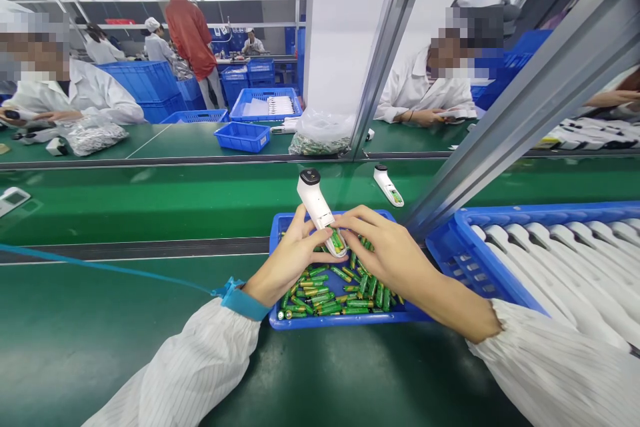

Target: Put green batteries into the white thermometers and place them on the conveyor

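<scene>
A green assembly bench (125,213) carries a blue crate (525,211) of white handheld units (560,260) at right and, centrally, a blue tray (340,323) of loose green batteries (333,293). A white handheld unit (313,197) is grasped by the left hand (290,257) just above the tray, batteries seated in its lower end. The right hand (387,253) is curled against that end; its grip cannot be determined.

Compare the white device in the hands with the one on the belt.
The held white device is gripped by the left hand and right hand above a blue tray; the other white device lies untouched on the green belt. The held one stands steeply, the other lies slanted. Both have dark caps.
</scene>
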Demonstrator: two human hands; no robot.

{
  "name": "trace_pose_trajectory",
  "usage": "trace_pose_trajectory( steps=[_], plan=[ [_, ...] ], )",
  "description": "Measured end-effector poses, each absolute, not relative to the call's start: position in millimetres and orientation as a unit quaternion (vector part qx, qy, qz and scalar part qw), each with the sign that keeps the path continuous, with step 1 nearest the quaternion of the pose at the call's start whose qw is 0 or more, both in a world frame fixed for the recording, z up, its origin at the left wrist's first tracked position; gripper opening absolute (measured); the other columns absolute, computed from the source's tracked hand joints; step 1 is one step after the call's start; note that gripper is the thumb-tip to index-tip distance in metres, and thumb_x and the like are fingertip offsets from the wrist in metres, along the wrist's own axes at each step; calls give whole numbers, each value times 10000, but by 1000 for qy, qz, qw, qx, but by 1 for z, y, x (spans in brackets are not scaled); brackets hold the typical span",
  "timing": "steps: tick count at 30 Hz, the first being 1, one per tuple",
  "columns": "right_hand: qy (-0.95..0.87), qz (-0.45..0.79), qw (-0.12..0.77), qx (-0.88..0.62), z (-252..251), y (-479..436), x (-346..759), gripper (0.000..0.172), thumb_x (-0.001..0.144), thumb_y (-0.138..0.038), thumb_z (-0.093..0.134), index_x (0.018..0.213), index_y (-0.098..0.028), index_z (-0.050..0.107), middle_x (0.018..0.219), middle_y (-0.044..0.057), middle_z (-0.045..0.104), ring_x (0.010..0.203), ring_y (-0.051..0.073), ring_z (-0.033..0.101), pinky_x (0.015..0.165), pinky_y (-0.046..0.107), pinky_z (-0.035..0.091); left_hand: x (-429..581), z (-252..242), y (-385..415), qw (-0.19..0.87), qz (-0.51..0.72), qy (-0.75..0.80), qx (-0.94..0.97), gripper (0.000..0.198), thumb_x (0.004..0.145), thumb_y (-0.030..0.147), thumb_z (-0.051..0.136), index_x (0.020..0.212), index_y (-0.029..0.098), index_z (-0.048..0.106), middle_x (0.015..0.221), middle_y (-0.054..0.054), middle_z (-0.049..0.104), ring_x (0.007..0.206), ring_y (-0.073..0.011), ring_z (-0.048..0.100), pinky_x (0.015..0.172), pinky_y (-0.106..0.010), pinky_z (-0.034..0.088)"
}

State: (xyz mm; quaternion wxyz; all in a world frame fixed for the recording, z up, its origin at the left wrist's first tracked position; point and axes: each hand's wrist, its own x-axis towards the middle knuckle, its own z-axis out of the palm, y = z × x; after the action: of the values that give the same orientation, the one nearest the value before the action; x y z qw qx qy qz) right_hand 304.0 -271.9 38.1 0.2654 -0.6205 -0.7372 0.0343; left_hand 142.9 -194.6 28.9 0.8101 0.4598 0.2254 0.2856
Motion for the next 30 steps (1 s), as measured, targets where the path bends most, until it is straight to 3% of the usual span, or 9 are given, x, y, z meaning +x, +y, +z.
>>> trace_pose_trajectory(
  steps=[3, 6, 10, 13, 18, 24, 30],
  plan=[
    [-723, 56, 301, -619, 41, -271, 303, 221, 973, -206, 433, 1066, -256, 627, 1137, 62, 643, 925, 222, 666, 824, 388, 531, 143, 29, -195, 810, 288, 220, 461, 551, 872, 183, 639, 1352, 268, 384, 1252, -96, 623, 1086, -249, 640, 889, -533, 582],
    [-645, 153, 391, -639, 42, -269, 305, 130, 930, -246, 516, 1036, -251, 593, 1137, 54, 648, 988, 223, 655, 851, 393, 539, 144, 30, -196, 801, 297, 210, 476, 674, 861, 169, 663, 1411, 305, 299, 1338, -109, 583, 1112, -252, 638, 883, -508, 590],
    [-486, 362, 489, -627, 39, -265, 308, 288, 865, -349, 636, 1127, -253, 566, 1257, 65, 629, 1133, 245, 623, 868, 388, 571, 146, 31, -198, 778, 303, 221, 504, 843, 841, 141, 684, 1489, 377, 198, 1396, -103, 555, 1046, -221, 676, 883, -442, 600],
    [-430, 482, 504, -574, 37, -263, 306, 345, 848, -362, 665, 1162, -247, 579, 1227, 82, 656, 1047, 242, 671, 832, 396, 602, 147, 31, -199, 760, 306, 249, 517, 902, 821, 138, 704, 1516, 382, 181, 1360, -104, 587, 1038, -225, 684, 867, -402, 606],
    [-423, 482, 514, -570, 38, -262, 302, 355, 816, -314, 699, 1142, -232, 585, 1057, 62, 711, 915, 218, 701, 799, 389, 613, 147, 31, -199, 748, 305, 258, 530, 954, 784, 171, 756, 1518, 416, 199, 1401, -93, 557, 988, -232, 703, 845, -422, 616],
    [-400, 489, 505, -588, 41, -259, 304, 343, 823, -352, 698, 1114, -211, 583, 1011, 50, 705, 865, 202, 694, 747, 345, 595, 145, 29, -200, 778, 288, 198, 522, 779, 896, 226, 641, 1527, 390, 215, 1483, -79, 475, 1295, -273, 528, 1007, -449, 531],
    [-366, 528, 521, -562, 46, -261, 306, 306, 779, -298, 715, 1026, -223, 551, 994, 17, 695, 859, 178, 671, 783, 338, 567, 146, 28, -202, 750, 279, 200, 565, 722, 937, 234, 585, 1530, 385, 203, 1518, -62, 427, 1355, -260, 465, 1086, -442, 466]
  ],
)
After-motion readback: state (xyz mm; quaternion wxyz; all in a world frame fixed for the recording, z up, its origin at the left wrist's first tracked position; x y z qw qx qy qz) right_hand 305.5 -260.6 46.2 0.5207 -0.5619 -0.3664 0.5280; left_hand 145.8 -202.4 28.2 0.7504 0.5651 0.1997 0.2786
